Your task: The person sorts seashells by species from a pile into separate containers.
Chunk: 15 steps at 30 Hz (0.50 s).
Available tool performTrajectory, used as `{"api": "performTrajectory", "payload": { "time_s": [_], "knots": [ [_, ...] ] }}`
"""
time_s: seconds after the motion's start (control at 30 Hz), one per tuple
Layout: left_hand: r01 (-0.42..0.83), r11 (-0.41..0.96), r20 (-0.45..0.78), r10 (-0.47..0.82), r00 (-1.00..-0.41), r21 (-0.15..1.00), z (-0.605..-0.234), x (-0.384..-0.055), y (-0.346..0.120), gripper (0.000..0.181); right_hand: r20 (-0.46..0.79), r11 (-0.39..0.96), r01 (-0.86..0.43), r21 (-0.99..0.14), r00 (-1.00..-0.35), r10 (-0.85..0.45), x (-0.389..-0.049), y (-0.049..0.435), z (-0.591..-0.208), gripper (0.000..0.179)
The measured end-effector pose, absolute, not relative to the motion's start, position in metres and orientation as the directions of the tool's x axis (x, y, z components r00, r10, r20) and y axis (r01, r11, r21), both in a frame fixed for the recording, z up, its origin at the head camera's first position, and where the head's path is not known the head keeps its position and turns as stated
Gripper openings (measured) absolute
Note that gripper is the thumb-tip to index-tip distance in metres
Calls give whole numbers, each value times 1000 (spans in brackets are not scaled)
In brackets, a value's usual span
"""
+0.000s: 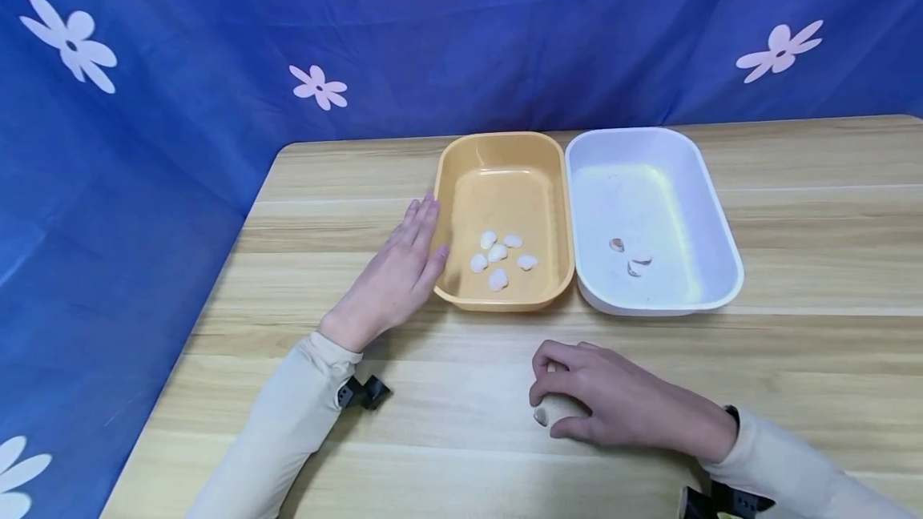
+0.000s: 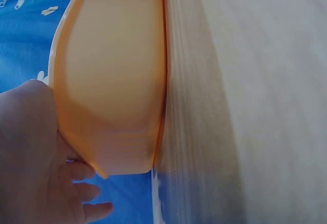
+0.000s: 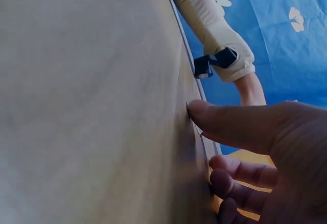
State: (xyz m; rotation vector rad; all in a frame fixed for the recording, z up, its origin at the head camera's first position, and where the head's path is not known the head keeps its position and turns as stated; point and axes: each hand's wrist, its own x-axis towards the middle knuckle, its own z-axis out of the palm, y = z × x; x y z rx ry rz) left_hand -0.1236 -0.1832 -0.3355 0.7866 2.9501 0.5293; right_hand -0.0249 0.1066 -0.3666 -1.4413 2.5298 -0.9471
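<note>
My right hand point(image 1: 609, 399) is low over the wooden table, fingers bent and thumb apart from them. Between thumb and index finger lies a small dark-edged shell point(image 1: 541, 416); in the right wrist view the thumb point(image 3: 230, 127) touches the shell's thin edge, with a gap to the fingertips. My left hand point(image 1: 392, 275) rests with straight fingers against the left side of the yellow tray point(image 1: 505, 302), whose outer wall fills much of the left wrist view. Several pale shells point(image 1: 497, 252) lie inside that tray. The white tray point(image 1: 659, 307) holds a few brownish shells point(image 1: 616, 245).
Both trays stand side by side on the wooden table point(image 1: 815, 263), near its back edge. Behind and to the left hangs a blue cloth point(image 1: 447, 38) with white flowers. A black wrist camera point(image 1: 364, 392) sits on the left sleeve.
</note>
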Motion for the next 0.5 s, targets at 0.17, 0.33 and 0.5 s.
{"api": "performTrajectory", "payload": {
  "time_s": [0.17, 0.33, 0.5],
  "knots": [
    [476, 812, 44, 492, -869, 338, -336, -123, -184, 64, 231, 388, -776, -497, -549, -803, -21, 104, -367, 23],
    [476, 815, 46, 490, -871, 329, -334, -125, -183, 64, 239, 481, -750, -453, -623, -745, -15, 98, -366, 27],
    [475, 819, 41, 489, -871, 323, -335, -126, -183, 64, 266, 549, -724, -417, -675, -688, -11, 95, -366, 18]
  ]
}}
